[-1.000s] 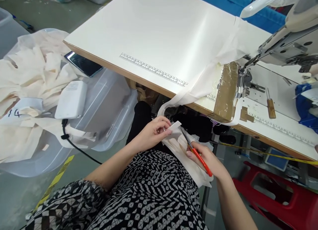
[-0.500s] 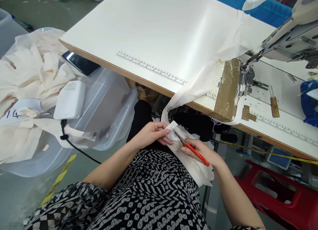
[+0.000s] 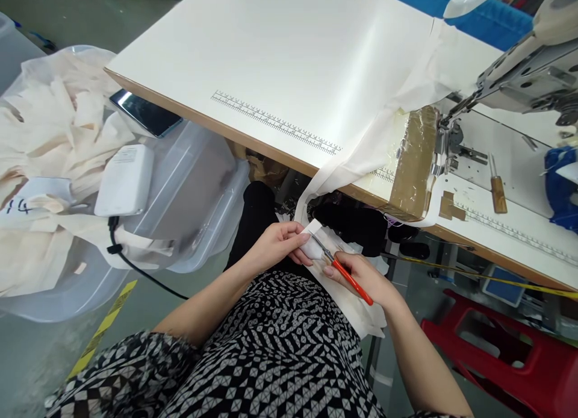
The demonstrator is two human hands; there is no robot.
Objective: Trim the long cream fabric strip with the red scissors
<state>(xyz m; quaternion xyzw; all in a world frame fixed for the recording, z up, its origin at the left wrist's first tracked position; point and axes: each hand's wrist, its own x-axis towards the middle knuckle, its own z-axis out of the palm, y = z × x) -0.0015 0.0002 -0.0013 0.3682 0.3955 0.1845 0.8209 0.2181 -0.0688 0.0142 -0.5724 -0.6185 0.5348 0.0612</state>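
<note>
1. Strip (image 3: 312, 226): below the table's (image 3: 271, 44) front edge, its end pinched in our left hand (image 3: 285, 242).
2. Scissors (image 3: 347, 277): our right hand (image 3: 365, 277) grips them, tips touching or just beside the strip; we cannot tell which.
3. Fabric (image 3: 345, 168) drapes over the table's edge.
4. Machine (image 3: 519, 85): on the table's right.

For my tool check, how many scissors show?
1: the red-handled scissors in the right grip, blades by the pale strip in the left grip. Others may be hidden.

Free passage over the white tabletop (image 3: 253, 50) at left, fabric strip (image 3: 350, 163) and sewing machine (image 3: 528, 84) as obstacles at right.
</note>
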